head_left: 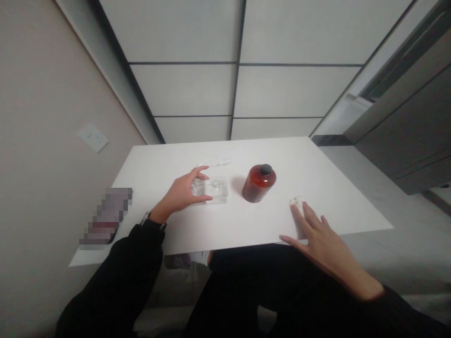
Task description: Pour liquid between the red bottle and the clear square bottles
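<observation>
The clear box [213,190], lying on the white table [246,225] at nine o'clock of the amber bottle [259,183], is clasped at its left end by the left hand [183,193] with curled fingers, and is judged rigid, light and slippery, best gripped across its short sides, while the right hand [319,239] lies flat with fingers spread, its fingertips just beside a small clear piece [295,201].

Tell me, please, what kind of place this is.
Probably a plain indoor room, maybe a home or small office. A white table stands against a beige wall with a wall switch; frosted glass panels rise behind, and grey cabinets stand to the right.
</observation>
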Tool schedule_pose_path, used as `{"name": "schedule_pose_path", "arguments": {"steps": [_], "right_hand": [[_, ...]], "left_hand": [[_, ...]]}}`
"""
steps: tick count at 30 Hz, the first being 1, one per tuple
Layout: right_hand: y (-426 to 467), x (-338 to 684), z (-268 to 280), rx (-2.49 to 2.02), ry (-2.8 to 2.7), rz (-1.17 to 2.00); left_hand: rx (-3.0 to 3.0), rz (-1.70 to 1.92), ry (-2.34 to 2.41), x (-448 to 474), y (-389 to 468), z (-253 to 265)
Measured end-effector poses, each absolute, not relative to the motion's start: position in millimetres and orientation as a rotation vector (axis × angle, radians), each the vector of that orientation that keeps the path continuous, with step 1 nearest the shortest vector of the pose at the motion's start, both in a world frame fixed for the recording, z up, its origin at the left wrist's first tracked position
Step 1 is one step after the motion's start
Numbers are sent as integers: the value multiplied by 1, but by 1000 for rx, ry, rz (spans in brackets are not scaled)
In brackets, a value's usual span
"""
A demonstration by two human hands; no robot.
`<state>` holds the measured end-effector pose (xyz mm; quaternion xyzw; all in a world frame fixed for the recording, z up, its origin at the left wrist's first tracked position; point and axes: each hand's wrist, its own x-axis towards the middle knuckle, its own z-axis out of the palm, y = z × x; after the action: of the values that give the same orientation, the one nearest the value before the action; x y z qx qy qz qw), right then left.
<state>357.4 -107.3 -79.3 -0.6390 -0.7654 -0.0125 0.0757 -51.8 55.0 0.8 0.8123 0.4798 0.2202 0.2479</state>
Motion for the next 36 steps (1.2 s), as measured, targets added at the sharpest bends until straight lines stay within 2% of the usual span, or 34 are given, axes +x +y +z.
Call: {"name": "schedule_pose_path", "arguments": {"steps": [3, 10, 13, 16, 22, 29, 36], "right_hand": [[-131, 279, -77, -1791, -2289, -18], [-129, 98, -62, -1393, -2422, 445], [-116, 56, -59, -1189, -2492, 572], [-107, 46, -58, -1110, -2542, 557], [-103, 100, -57, -1228, -2542, 376], [-116, 230, -61, -1585, -2419, 43], [-105, 368, -62, -2129, -2222, 11]], "left_hand": [[2219, 607, 1298, -52, 54, -1], [2225, 633, 1262, -53, 55, -6], [2231, 620, 1255, -53, 56, -6], [2239, 609, 1253, -53, 57, -6], [2249, 604, 1259, -53, 57, -5], [2240, 593, 1289, -53, 55, 0], [2231, 566, 1343, -54, 59, 2]]}}
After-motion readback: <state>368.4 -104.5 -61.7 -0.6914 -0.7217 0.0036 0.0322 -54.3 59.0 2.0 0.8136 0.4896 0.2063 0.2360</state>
